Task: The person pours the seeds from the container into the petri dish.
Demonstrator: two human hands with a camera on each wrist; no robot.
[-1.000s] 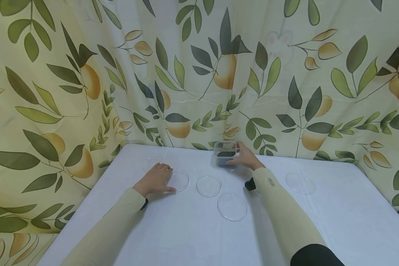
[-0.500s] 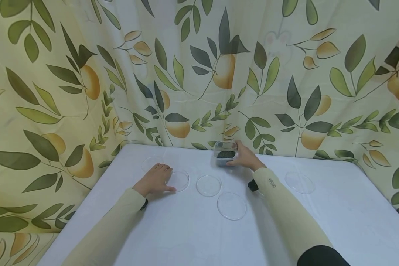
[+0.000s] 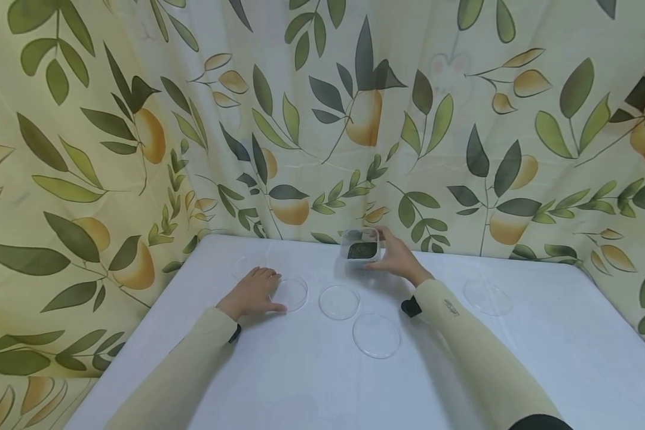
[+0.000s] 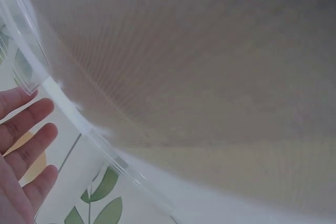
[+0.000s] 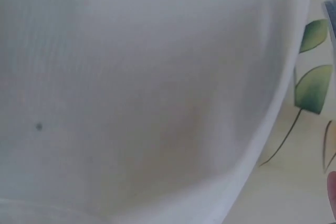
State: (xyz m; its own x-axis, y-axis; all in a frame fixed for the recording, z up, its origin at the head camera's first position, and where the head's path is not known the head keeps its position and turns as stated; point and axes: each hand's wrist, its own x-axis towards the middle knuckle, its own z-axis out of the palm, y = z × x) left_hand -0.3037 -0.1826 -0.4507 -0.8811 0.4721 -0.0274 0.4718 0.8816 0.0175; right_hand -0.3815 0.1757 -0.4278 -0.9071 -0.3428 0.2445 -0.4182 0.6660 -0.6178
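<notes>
Near the table's back edge my right hand [image 3: 400,261] grips a clear plastic tub [image 3: 361,255] by its right side. Dark green, fine loose material [image 3: 363,250] lies inside it, and the tub tips slightly toward me. To the left, my left hand [image 3: 251,291] is spread beside a clear round dish [image 3: 291,294], its thumb and fingers about the dish's left edge. In the left wrist view the fingers [image 4: 34,153] of that hand are apart and fairly straight; one fingertip is by a clear rim. The right wrist view shows mostly white cloth and a bit of fingertip [image 5: 332,190].
More clear round dishes or lids lie on the white-covered table [image 3: 301,382]: a middle dish [image 3: 339,302], a nearer one [image 3: 377,336], a right one [image 3: 487,297] and a faint one [image 3: 247,266] behind my left hand. A leaf-patterned curtain [image 3: 322,119] hangs behind.
The tub in my right hand has shifted slightly left and tipped toward me, so more of the green material shows. My left hand has hardly moved.
</notes>
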